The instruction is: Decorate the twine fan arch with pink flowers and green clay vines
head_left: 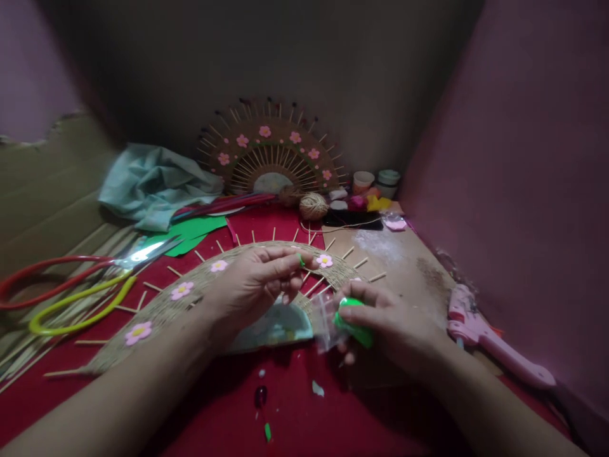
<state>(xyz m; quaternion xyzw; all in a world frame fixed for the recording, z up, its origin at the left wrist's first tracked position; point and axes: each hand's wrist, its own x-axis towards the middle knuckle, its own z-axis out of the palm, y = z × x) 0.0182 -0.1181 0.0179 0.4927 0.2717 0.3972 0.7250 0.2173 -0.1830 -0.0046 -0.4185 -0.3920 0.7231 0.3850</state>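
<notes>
With the small green piece [301, 259] pinched between thumb and fingertips of the left hand [257, 279], over the woven fan [200, 279] near a pink flower [324, 261], apply only light pressure to avoid flattening it. Grip the green lump [360, 334] and clear bag [326, 322] together in the right hand [387, 317], treating the lump as probably soft. Place the pink glue gun [499, 346] well apart from the plastic.

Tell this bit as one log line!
left hand: pinching green bit | right hand: holding clear bag, green lump | beneath: woven fan
</notes>
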